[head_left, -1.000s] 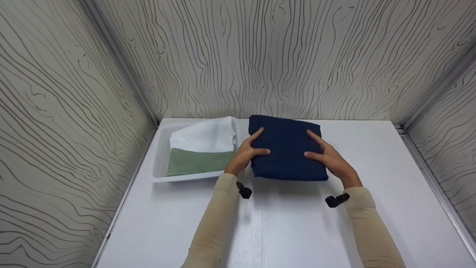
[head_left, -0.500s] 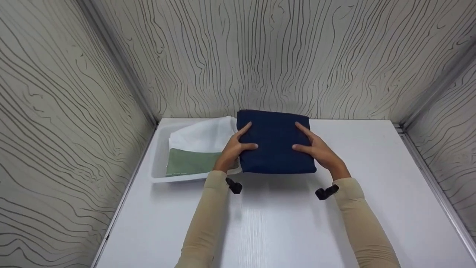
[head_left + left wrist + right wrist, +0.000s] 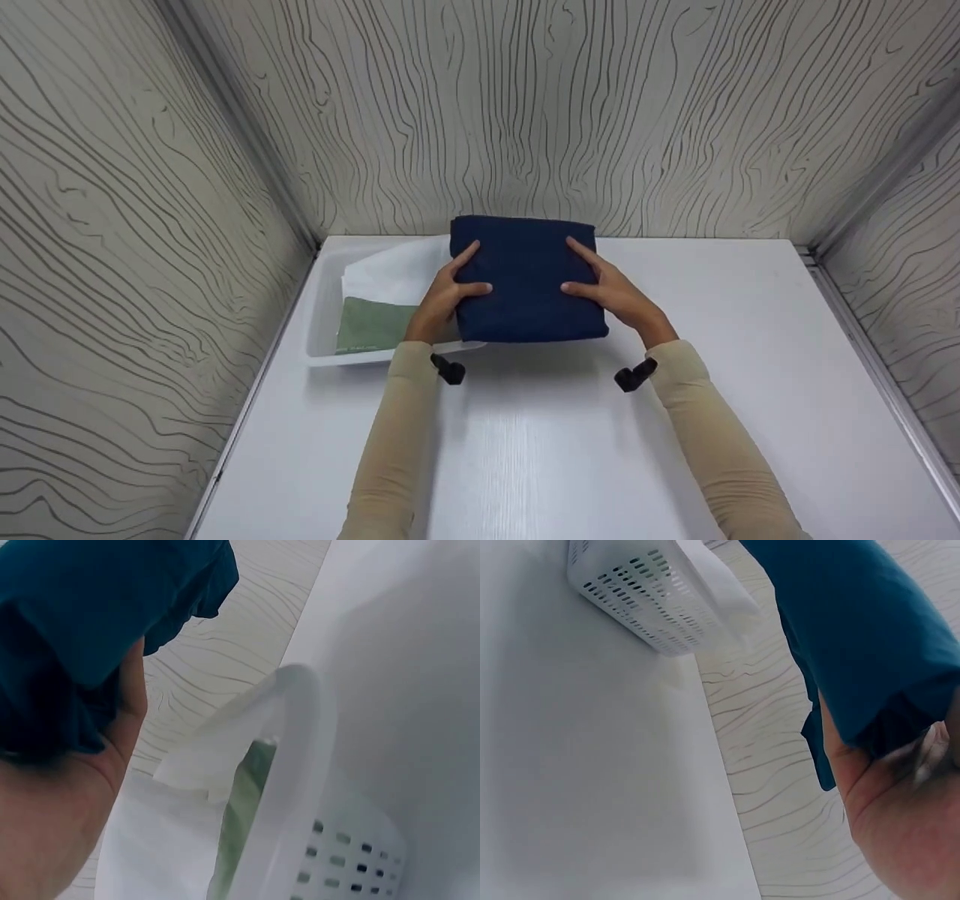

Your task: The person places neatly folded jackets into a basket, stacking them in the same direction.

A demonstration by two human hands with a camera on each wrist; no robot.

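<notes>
A folded navy blue cloth, possibly a garment, is held up above the table between both hands. My left hand grips its left edge, thumb and a finger on top and the rest underneath. The right hand holds the opposite edge the same way. In the left wrist view the cloth hangs over the palm, clear of the basket. Below and left, a white basket contains a white folded cloth and a green one. The navy cloth and left hand cover the basket's right end.
The basket has perforated sides and stands at the back left of the white table. Wood-patterned panels rise behind the table and at both sides. Small black mounts sit at the wrists.
Both hands have carried the navy cloth leftward and slightly up in the head view, from beside the basket to over its right end. The basket and its cloths stay put.
</notes>
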